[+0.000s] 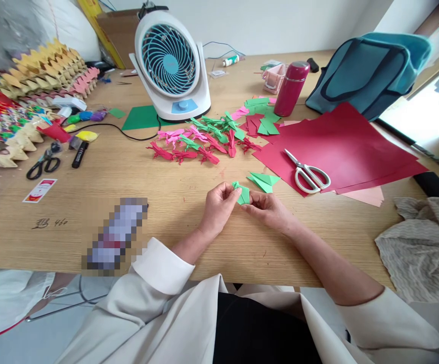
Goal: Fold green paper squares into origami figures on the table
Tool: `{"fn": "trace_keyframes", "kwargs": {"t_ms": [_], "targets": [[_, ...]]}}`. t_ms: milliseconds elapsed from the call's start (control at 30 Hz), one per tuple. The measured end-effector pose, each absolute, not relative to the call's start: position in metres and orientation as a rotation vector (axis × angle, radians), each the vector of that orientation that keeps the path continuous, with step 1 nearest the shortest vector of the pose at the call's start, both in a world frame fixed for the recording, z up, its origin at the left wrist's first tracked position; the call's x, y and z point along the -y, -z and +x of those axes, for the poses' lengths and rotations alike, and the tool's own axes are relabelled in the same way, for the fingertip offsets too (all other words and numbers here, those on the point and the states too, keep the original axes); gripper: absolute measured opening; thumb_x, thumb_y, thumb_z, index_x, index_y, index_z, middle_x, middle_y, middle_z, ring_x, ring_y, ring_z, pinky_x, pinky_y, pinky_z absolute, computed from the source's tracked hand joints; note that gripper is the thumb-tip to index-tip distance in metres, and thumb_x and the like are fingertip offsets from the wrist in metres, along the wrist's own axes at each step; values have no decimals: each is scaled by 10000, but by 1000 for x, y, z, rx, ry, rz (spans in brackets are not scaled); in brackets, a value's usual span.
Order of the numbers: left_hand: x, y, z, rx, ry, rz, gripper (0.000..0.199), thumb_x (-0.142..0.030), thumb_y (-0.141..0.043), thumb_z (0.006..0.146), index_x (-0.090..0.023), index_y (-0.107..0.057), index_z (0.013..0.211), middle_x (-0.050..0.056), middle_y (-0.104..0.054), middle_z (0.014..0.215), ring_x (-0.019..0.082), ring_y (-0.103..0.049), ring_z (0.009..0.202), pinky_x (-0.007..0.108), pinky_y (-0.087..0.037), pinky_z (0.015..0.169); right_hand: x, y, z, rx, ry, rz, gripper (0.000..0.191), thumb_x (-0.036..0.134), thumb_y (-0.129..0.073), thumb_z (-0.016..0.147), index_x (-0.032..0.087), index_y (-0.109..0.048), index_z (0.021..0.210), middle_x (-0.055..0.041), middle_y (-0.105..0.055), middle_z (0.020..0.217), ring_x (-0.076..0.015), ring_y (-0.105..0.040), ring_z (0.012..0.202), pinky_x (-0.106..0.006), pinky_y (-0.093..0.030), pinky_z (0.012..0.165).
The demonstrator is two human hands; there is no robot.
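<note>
Between my two hands is a small piece of folded green paper (244,195), held just above the wooden table. My left hand (221,202) pinches its upper left side, thumb on top. The fingers of my right hand (267,208) are closed on its right edge. Right behind my hands lies another folded green paper (264,182), with pointed ends. Farther back is a loose group of small folded paper figures in pink, green and red (208,139).
White-handled scissors (312,179) lie on large red sheets (341,146) at right. Behind stand a fan (170,65), a red flask (291,88) and a blue bag (367,71). Black scissors (44,163), a marker (80,154) and a blurred-out object (117,235) lie left. Grey cloth (416,247) hangs at right.
</note>
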State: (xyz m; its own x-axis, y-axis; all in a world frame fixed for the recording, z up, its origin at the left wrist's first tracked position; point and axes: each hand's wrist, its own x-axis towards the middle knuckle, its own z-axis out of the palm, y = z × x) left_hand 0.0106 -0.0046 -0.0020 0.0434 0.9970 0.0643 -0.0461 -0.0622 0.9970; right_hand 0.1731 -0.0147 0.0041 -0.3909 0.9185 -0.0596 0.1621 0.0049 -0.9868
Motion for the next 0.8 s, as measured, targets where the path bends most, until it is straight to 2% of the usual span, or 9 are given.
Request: {"fn": "trace_keyframes", "kwargs": {"t_ms": [200,367,467,633,800], "targets": [[4,-3,9,-1103,-1267,1142,323,-355,-706,771,-177,-472,637,-60,-426,588,70,-378,556,222,-311,554,13,-2,174,1654,-1450,-1088,486,608,-686,782,199,-462,647,56,-378,630,-90,-305,564,-275,-234,522],[3,-6,9,-1045,-1224,981,364,-374,-759,716,-171,-466,642,-69,-432,591,46,-369,525,201,-301,525,15,-2,174,1687,-1408,-1100,496,631,-673,785,187,-504,644,58,-373,608,-85,-280,546,-274,-212,508],[2,-8,8,-1005,-1197,910,381,-388,-792,678,-168,-480,664,-70,-447,612,38,-383,519,192,-311,516,16,-4,172,1715,-1347,-1103,491,634,-654,802,180,-537,657,46,-394,632,-92,-307,558,-273,-240,517],[5,-10,9,-1014,-1102,927,372,-401,-815,652,-158,-539,702,-64,-481,630,41,-404,536,184,-336,515,17,-4,170,1684,-1211,-1108,514,645,-635,817,201,-468,618,33,-395,646,-110,-345,594,-277,-294,550],[10,-9,10,-1024,-1004,981,390,-439,-811,659,-152,-547,658,-53,-481,593,57,-411,558,184,-348,517,16,1,169,1615,-1125,-1119,509,643,-613,840,201,-477,628,25,-426,648,-117,-368,607,-277,-306,560]]}}
